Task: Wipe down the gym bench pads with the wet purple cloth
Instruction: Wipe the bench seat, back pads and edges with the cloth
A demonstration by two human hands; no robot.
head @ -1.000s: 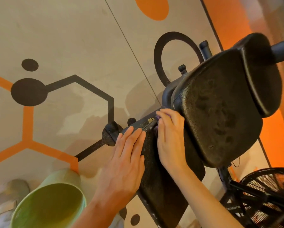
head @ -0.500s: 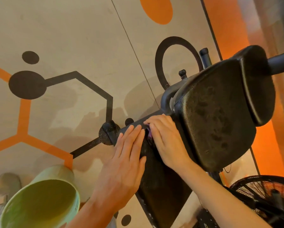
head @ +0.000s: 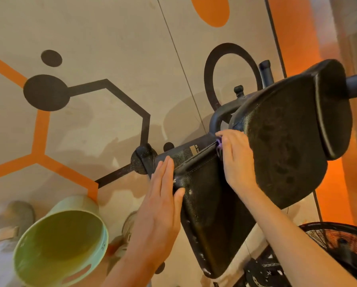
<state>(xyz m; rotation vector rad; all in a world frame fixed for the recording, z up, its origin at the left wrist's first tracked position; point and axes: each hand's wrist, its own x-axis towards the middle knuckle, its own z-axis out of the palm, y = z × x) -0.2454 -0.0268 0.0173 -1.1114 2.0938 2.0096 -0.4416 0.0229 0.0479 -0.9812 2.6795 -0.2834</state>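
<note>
Right hand (head: pixel 236 162) pressing purple cloth (head: pixel 219 144) at seat pad (head: pixel 210 206); green bucket (head: pixel 59 249) nearby.

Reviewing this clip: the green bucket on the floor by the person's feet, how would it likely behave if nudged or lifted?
The green bucket looks like thin plastic with cut-out handles, so probably light and fairly stiff. No water level is discernible inside; if filled, it would be heavier and could slosh. Its broad round shape suggests it would slide on the smooth floor rather than tip.

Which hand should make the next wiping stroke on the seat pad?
Right hand: it is closed over the purple cloth at the seat pad. Left hand lies flat, bracing.
</note>
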